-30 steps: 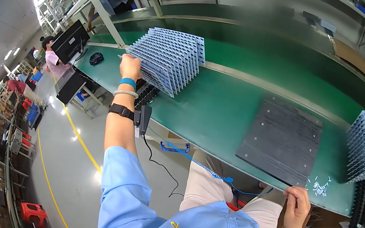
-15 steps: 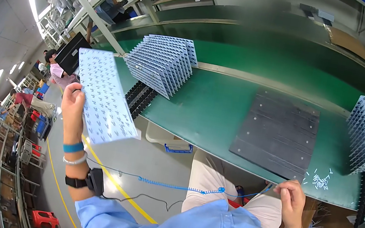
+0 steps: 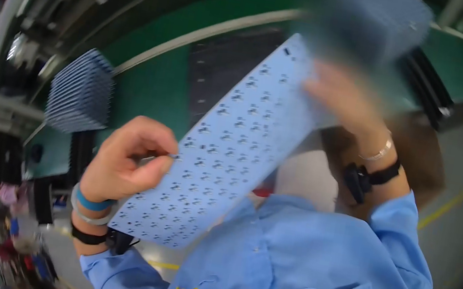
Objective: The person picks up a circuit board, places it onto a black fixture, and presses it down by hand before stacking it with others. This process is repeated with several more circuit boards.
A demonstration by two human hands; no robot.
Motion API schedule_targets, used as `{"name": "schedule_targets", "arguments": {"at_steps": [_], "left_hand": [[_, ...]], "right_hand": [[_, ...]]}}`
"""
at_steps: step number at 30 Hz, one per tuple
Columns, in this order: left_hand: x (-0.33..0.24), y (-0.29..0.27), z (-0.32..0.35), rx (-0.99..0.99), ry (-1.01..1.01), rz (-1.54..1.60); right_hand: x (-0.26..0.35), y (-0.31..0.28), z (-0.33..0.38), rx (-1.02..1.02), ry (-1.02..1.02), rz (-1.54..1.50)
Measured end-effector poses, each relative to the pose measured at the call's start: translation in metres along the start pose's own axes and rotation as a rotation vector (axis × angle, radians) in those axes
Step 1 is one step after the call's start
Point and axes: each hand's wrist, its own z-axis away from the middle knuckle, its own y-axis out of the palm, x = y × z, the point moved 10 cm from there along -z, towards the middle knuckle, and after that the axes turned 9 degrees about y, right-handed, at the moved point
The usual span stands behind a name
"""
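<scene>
The board (image 3: 228, 147) had come into two-handed reach, left hand (image 3: 129, 161) pinching its left edge, right hand (image 3: 345, 96) blurred, grip indeterminable.

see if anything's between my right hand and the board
Nothing visible stands between the right hand and the board: the hand is at its upper right edge, though blur hides whether they touch. The left hand holds the left edge, clear of it.
</scene>
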Motion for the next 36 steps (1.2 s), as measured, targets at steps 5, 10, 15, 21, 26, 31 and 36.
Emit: {"name": "schedule_targets", "arguments": {"at_steps": [5, 10, 15, 21, 26, 31, 36], "left_hand": [[0.019, 0.000, -0.024, 0.155, -0.064, 0.088], [0.063, -0.071, -0.008, -0.301, 0.014, 0.365], [0.125, -0.075, 0.002, -0.571, 0.022, 0.336], [0.190, -0.058, -0.005, -0.534, -0.003, 0.273], [0.182, -0.057, -0.005, -0.578, 0.046, 0.175], [0.172, -0.057, -0.009, -0.584, 0.088, 0.097], [0.166, -0.050, -0.005, -0.643, 0.126, 0.112]], "right_hand": [[-0.003, -0.018, 0.021, -0.018, -0.076, -0.231], [0.010, -0.035, 0.013, -0.114, -0.190, -0.190], [-0.025, -0.054, -0.015, -0.162, -0.209, -0.310], [-0.061, -0.059, -0.021, -0.197, -0.099, -0.113], [-0.078, -0.072, -0.014, -0.237, -0.016, 0.052], [-0.082, -0.080, -0.011, -0.239, 0.032, 0.184], [-0.072, -0.086, -0.008, -0.251, 0.075, 0.371]]}}
